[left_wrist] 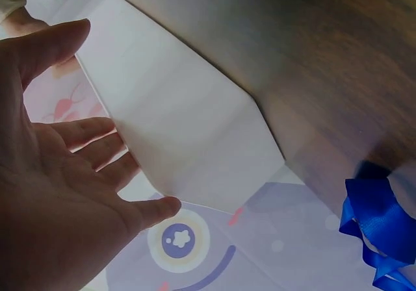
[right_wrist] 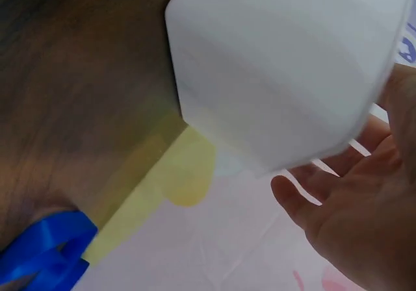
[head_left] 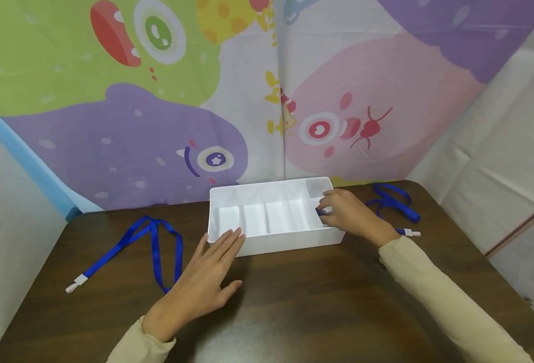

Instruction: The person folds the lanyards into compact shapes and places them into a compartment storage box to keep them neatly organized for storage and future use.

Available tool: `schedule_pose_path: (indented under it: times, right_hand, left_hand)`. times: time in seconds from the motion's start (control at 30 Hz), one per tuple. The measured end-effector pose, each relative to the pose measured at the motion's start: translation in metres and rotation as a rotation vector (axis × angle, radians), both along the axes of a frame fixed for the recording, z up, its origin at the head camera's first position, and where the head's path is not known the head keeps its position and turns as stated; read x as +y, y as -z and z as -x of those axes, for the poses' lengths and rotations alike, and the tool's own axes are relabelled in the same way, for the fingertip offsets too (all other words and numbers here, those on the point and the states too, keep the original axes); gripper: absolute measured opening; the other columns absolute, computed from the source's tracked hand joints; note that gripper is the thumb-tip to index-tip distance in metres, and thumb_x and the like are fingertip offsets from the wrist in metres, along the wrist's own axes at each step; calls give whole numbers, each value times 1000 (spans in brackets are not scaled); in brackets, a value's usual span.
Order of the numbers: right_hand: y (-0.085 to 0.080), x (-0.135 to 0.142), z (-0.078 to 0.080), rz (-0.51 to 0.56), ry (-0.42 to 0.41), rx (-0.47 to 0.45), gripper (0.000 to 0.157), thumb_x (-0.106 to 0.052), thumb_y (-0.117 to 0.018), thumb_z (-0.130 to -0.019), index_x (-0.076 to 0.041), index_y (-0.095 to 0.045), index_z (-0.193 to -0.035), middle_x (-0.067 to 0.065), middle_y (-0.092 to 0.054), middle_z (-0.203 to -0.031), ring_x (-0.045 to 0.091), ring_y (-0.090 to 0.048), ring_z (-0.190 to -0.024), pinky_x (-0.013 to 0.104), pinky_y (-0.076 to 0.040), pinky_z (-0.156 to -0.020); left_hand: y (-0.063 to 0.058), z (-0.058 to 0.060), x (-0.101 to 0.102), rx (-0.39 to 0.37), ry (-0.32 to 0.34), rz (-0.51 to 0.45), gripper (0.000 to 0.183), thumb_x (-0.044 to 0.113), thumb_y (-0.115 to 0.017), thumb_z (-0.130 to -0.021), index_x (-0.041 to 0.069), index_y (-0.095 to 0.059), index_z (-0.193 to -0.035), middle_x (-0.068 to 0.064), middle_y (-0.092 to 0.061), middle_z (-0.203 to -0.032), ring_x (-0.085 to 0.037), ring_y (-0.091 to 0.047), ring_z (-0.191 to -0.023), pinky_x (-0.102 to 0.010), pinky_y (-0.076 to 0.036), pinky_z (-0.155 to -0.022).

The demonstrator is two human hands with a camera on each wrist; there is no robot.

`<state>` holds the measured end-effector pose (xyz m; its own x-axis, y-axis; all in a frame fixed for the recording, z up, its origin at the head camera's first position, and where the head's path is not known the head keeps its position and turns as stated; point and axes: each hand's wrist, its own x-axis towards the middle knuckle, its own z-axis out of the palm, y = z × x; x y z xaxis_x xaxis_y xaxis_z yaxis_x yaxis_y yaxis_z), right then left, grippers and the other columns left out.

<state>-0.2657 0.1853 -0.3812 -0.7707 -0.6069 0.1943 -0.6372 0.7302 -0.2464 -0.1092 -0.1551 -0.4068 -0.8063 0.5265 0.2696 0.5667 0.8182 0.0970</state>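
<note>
A white compartment box [head_left: 271, 243] stands near the back of the table, divided into several sections. My left hand [head_left: 205, 277] is at its front left corner, fingers straight and touching the rim; in the left wrist view they lie along the box's wall. Over the right end section, my right hand [head_left: 346, 212] reaches in with curled fingers. A bit of blue lanyard [head_left: 319, 212] shows between its thumb and fingers, the rest hidden by the hand and box. From the right wrist, the hand [right_wrist: 364, 193] bends over the box's rim, fingertips partly hidden.
One blue lanyard [head_left: 155, 247] with a white clip lies spread on the table left of the box. Another blue lanyard [head_left: 396, 201] lies bunched at the back right, partly behind my right wrist. A cartoon-printed cloth [head_left: 258, 126] hangs behind the table.
</note>
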Motion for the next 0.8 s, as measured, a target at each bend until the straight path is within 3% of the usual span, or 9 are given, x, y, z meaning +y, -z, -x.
schedule_pose_path:
  times: [0.13, 0.37, 0.57, 0.8]
  right_hand:
    - [-13, 9, -7, 93, 29, -18, 25, -13, -79, -86, 1, -75, -106, 16, -72, -110, 37, -61, -116, 52, -49, -98]
    - [-27, 48, -3, 178, 140, 86, 25, -5, -71, -91, 5, -70, -113, 22, -69, -114, 42, -59, -113, 58, -43, -101]
    - [-26, 83, 1, 98, 237, 67, 34, -6, -70, -90, 5, -63, -122, 25, -64, -122, 46, -54, -118, 62, -39, -103]
    - [-7, 111, 12, 15, 241, 51, 47, -5, -75, -84, 8, -57, -125, 30, -62, -119, 49, -56, -114, 61, -42, -98]
  left_hand:
    - [-1, 1, 0, 3, 3, 2, 94, 36, -80, -83, 7, -28, -156, -9, -26, -162, -28, -26, -148, -63, -16, -116]
    - [-1, 1, 0, -7, 7, 2, 95, 36, -80, -83, 7, -27, -157, -7, -23, -163, -27, -25, -149, -62, -14, -117]
    - [-1, 0, 0, -12, 8, 2, 94, 36, -80, -83, 6, -28, -156, -8, -23, -163, -28, -25, -149, -63, -14, -117]
    - [-1, -1, -1, -16, 8, 0, 95, 37, -80, -83, 6, -28, -156, -8, -22, -163, -28, -25, -149, -63, -14, -117]
